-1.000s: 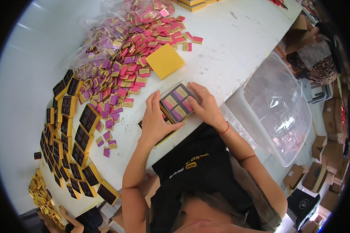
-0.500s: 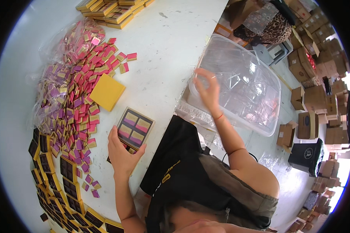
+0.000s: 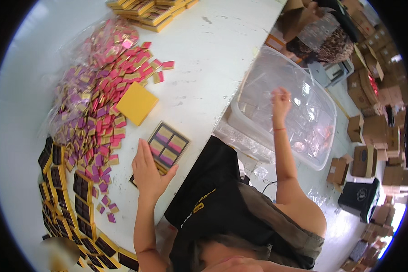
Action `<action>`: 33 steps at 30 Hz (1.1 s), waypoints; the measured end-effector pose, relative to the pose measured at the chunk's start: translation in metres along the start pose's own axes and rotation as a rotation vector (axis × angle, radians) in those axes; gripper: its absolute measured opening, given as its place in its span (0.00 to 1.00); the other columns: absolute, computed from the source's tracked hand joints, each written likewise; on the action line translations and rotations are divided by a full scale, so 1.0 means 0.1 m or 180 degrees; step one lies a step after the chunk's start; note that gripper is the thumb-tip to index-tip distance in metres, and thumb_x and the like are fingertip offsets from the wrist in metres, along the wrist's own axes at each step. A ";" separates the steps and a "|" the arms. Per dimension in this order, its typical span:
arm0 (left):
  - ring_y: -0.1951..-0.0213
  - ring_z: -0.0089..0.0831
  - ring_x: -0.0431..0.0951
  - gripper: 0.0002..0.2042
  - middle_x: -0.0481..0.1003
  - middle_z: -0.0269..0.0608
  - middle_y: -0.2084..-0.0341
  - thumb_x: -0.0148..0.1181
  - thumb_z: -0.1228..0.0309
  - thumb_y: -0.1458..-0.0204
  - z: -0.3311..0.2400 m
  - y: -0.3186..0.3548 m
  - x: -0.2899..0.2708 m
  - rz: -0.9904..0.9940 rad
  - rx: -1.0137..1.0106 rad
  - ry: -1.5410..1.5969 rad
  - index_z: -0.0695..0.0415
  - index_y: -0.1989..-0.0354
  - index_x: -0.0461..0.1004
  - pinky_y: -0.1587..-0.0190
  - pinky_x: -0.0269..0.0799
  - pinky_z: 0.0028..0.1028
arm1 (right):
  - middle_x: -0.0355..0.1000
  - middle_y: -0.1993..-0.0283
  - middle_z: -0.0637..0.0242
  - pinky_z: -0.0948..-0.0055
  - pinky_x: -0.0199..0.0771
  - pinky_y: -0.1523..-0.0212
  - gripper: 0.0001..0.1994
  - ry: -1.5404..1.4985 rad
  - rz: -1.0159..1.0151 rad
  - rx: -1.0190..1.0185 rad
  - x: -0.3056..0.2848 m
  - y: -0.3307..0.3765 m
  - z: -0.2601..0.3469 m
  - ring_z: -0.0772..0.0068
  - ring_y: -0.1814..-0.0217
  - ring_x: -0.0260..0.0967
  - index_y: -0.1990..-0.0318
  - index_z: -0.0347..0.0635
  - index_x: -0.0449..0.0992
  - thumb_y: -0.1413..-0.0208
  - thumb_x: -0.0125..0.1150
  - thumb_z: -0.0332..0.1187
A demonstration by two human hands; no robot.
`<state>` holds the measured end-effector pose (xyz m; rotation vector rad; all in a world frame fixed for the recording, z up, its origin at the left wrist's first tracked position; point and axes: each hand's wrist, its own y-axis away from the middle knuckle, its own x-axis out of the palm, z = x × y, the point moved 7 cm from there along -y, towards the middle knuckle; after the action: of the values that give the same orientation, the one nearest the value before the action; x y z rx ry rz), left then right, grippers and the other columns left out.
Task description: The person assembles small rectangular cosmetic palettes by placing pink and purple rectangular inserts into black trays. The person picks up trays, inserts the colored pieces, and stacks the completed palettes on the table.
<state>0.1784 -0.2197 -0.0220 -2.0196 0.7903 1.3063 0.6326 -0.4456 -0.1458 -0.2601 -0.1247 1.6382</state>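
My left hand lies on the table's near side, fingers along one edge of a shallow box and thumb at its lower corner. The box has a dark insert and shows several small gold-and-pink and gold-and-purple wrapped squares. A dark corner of another box peeks out beneath that hand. Over a clear plastic bin at the right, my right hand is raised with its fingers curled in; whether anything is in them cannot be seen. A yellow lid-like square sits just beyond the filled box.
A large pile of wrapped squares spills from clear bags on the left. Rows of yellow-edged boxes with dark inserts curve along the near left. Yellow boxes are stacked far off. Cartons stand on the floor; a blurred brownish shape appears lower left.
My right hand has moved right, farther over the bin, and its fingers have curled in. My left hand stays at the box, with the fingers straighter. A blurred shape has appeared at lower left.
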 end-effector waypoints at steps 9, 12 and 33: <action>0.30 0.54 0.51 0.63 0.51 0.57 0.30 0.77 0.46 0.69 0.23 0.18 -0.30 0.0118 -0.0432 0.0446 0.64 0.28 0.43 0.29 0.42 0.49 | 0.71 0.66 0.73 0.82 0.64 0.65 0.11 -0.1650 0.3294 0.0275 1.55 1.83 2.03 0.84 0.68 0.63 0.49 0.38 0.73 0.37 0.56 0.27; 0.32 0.54 0.56 0.65 0.52 0.58 0.31 0.81 0.56 0.71 0.41 0.64 -0.28 0.0455 -0.0718 0.0238 0.63 0.27 0.39 0.30 0.49 0.46 | 0.69 0.66 0.71 0.77 0.66 0.61 0.10 -0.1134 0.4657 -0.0175 1.99 2.61 2.30 0.81 0.65 0.67 0.50 0.38 0.73 0.37 0.56 0.26; 0.33 0.51 0.55 0.59 0.53 0.56 0.34 0.79 0.61 0.71 0.63 0.91 -0.17 -0.0412 -0.1088 0.1090 0.63 0.30 0.46 0.32 0.55 0.41 | 0.59 0.34 0.50 0.47 0.59 0.35 0.40 0.1151 0.3467 -0.2937 3.18 2.56 2.49 0.43 0.32 0.56 0.38 0.46 0.65 0.60 0.75 0.49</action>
<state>0.0693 -0.2284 -0.0422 -2.5677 0.5978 1.0931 0.3033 -0.1330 0.0048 -1.5290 -0.5293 2.4608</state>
